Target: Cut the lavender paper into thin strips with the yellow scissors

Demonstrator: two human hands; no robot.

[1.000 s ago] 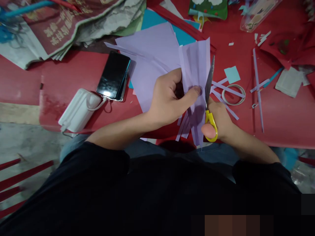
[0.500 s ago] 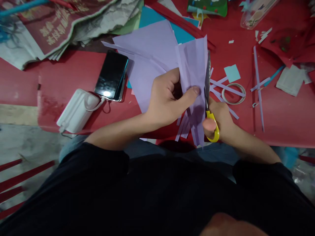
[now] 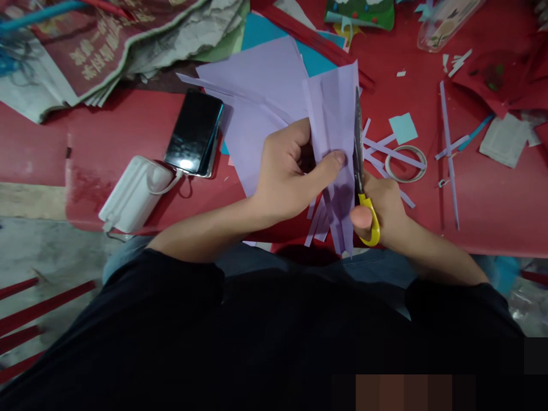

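Note:
A creased sheet of purple paper [image 3: 329, 108] is pinched in my left hand [image 3: 291, 168], thumb on top and fingers behind it. My right hand [image 3: 383, 205] grips a pair of scissors [image 3: 369, 222] by the yellow handles, with the thumb through one loop. The scissor blades lie along the right edge of the paper, pointing away from me; the paper hides part of them. Below the held sheet are several cut purple strips [image 3: 319, 222]. More purple sheets [image 3: 257, 85] lie behind my left hand.
On the red table [image 3: 115, 125] are a phone [image 3: 194, 131], a white power bank [image 3: 136, 191] and newspapers [image 3: 107, 51] at left. To the right lie a tape roll [image 3: 423, 165], a light blue paper square [image 3: 403, 127], a thin purple strip [image 3: 449, 154] and paper scraps.
The scissor blades have come closer together at the paper's right edge, and more of them shows. The held paper has shifted slightly left; my left hand keeps its grip.

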